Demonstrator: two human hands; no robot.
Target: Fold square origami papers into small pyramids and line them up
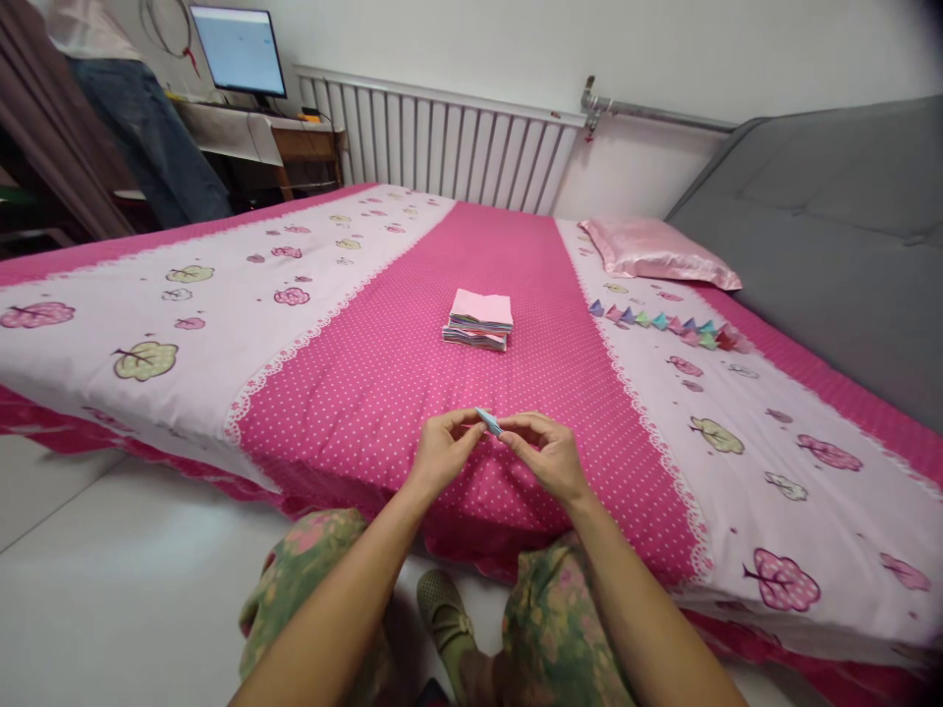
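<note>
My left hand [442, 450] and my right hand [546, 452] meet over the near edge of the bed, fingers pinched together on a small folded light-blue paper piece [488, 421]. Further back on the pink dotted strip lies a stack of coloured paper squares [478, 319], its top sheet pink. To the right, a row of several small folded paper shapes [667, 326] in purple, pink, green and red stands on the white part of the bedspread.
The bed [368, 383] fills most of the view. A pink pillow [655, 250] lies at the far right by a grey headboard [825, 236]. A radiator [442, 142], a desk with a monitor [240, 49] and hanging clothes stand behind. My knees and a shoe show below.
</note>
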